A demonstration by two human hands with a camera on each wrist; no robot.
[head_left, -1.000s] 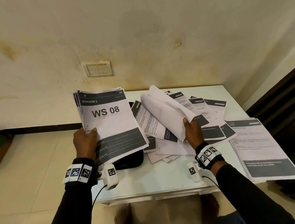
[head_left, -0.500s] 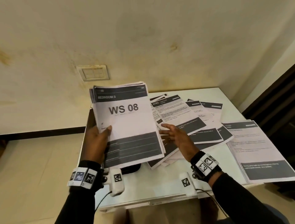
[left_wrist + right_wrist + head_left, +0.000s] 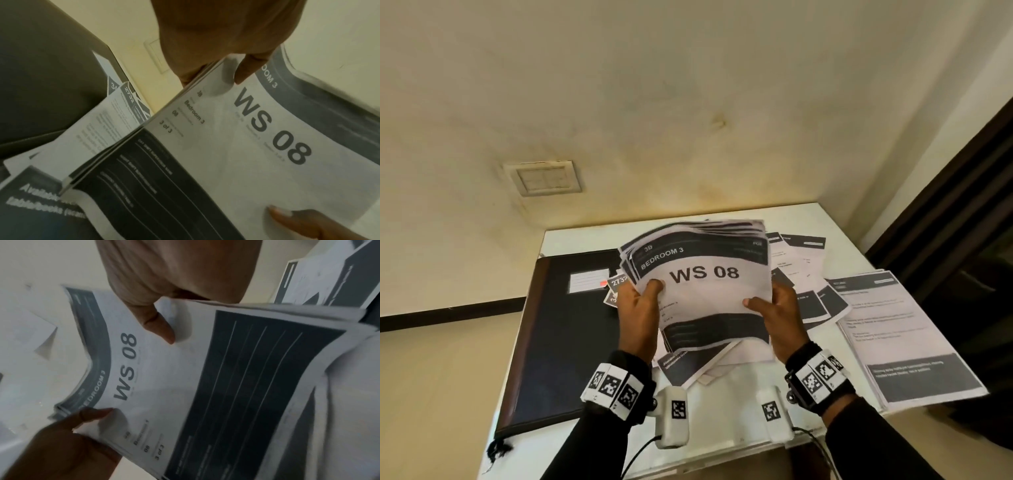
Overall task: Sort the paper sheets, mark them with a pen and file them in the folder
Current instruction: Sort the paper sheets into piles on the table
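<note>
While gripped only at the side edges, stack (image 3: 705, 284) held off the table (image 3: 726, 442) between both hands: left hand (image 3: 638, 308) pinching left edge, right hand (image 3: 779, 313) pinching right edge, thumbs on top sheet "WS 08". Folder (image 3: 561, 339) closed, left of left hand. Risks, big to small:
- top edges fanned, uneven; could shed sheets onto loose sheets (image 3: 804, 274) beyond the hands and mix the sort
- middle could sag and crease
- pen not in view; marking stalls

You hold the "WS 08" paper stack (image 3: 709, 287) above loose sheets (image 3: 815, 294); dark folder (image 3: 558, 342) lies closed at table's left.
</note>
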